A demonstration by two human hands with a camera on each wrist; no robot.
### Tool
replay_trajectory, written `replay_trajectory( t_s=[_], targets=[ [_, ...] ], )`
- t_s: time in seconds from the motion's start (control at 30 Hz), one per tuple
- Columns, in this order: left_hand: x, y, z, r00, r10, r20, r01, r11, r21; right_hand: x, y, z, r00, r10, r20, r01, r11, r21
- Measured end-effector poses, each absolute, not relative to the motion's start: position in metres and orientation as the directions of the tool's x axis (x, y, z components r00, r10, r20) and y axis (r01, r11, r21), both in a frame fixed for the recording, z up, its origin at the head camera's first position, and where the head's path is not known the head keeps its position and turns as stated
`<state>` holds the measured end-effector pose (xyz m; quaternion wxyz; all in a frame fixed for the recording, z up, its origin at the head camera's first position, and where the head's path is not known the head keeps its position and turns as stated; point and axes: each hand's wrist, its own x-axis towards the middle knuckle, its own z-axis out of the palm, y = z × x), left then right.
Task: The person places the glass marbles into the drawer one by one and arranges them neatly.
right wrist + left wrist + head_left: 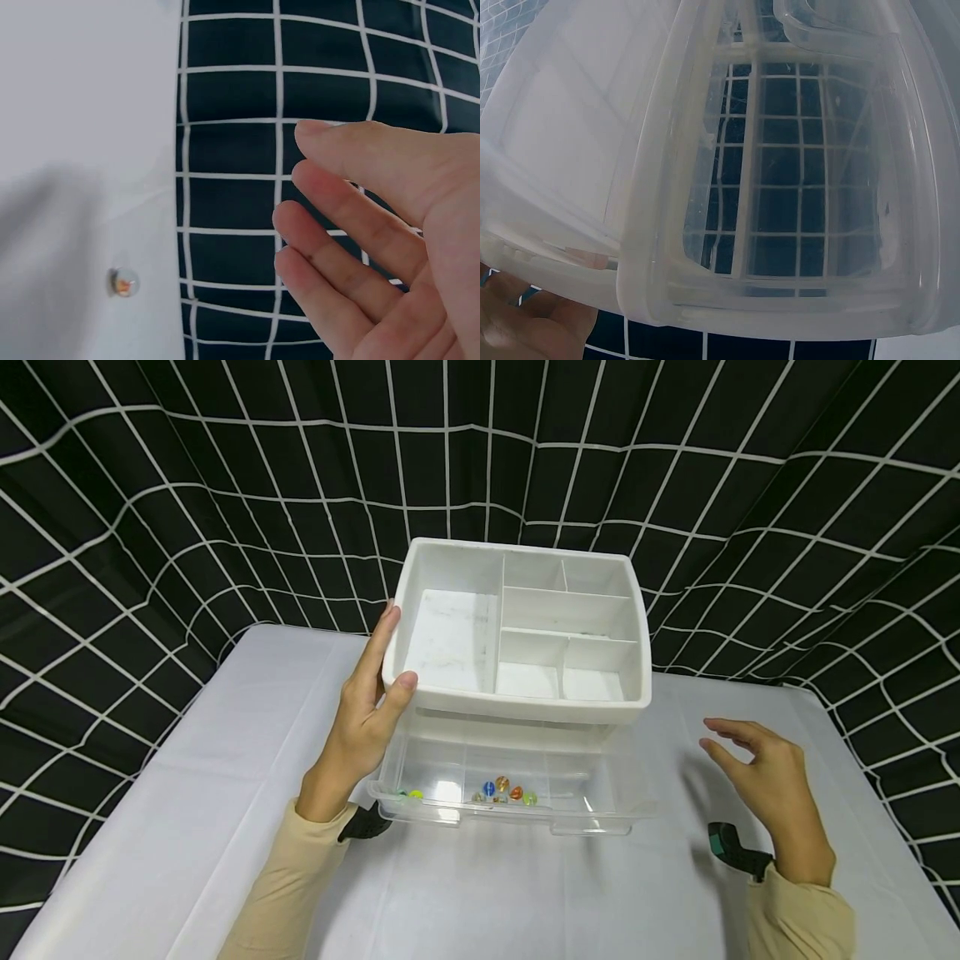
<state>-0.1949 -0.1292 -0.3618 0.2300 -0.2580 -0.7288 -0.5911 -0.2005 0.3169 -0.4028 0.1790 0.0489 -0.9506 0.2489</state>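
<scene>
My left hand (358, 720) grips the left side of a white plastic storage box (517, 703), thumb on its rim near the front corner. In the left wrist view, part of that hand (536, 326) shows beside the box's translucent body. Below the box's divided top, a clear drawer (517, 817) sticks out at the front. Several glass marbles lie in it, among them a blue marble (489, 789) and a yellow marble (416, 794). Off to the right, my right hand (772, 781) hovers above the table with loosely bent fingers, holding nothing.
A white cloth covers the table (225, 760). One clear marble with an orange core (126, 283) lies on the white surface in the right wrist view. Black fabric with a white grid (465, 468) hangs behind and at both sides.
</scene>
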Motion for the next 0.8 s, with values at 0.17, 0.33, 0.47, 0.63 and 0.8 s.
replay_trajectory(
  t_s=[0.17,0.33,0.47,0.63,0.8],
  targets=[
    [-0.194,-0.129,-0.362,-0.758,0.105,0.643,0.651,0.167,0.740,-0.203,0.322,-0.410,-0.931,0.009,0.365,-0.170,0.874,-0.455],
    [-0.195,-0.129,-0.362,-0.756,0.104,0.646,0.653,0.168,0.738,-0.206,0.328,-0.418,-0.934,0.009,0.357,-0.168,0.871,-0.463],
    [-0.195,-0.129,-0.363,-0.755,0.105,0.647,0.655,0.168,0.737,-0.207,0.333,-0.423,-0.935,0.009,0.354,-0.165,0.873,-0.458],
    [-0.195,-0.129,-0.363,-0.752,0.106,0.650,0.658,0.168,0.734,-0.208,0.338,-0.428,-0.932,0.008,0.363,-0.166,0.880,-0.445],
    [-0.195,-0.129,-0.362,-0.755,0.105,0.648,0.656,0.166,0.737,-0.210,0.341,-0.434,-0.933,-0.002,0.360,-0.173,0.879,-0.445]
  ],
)
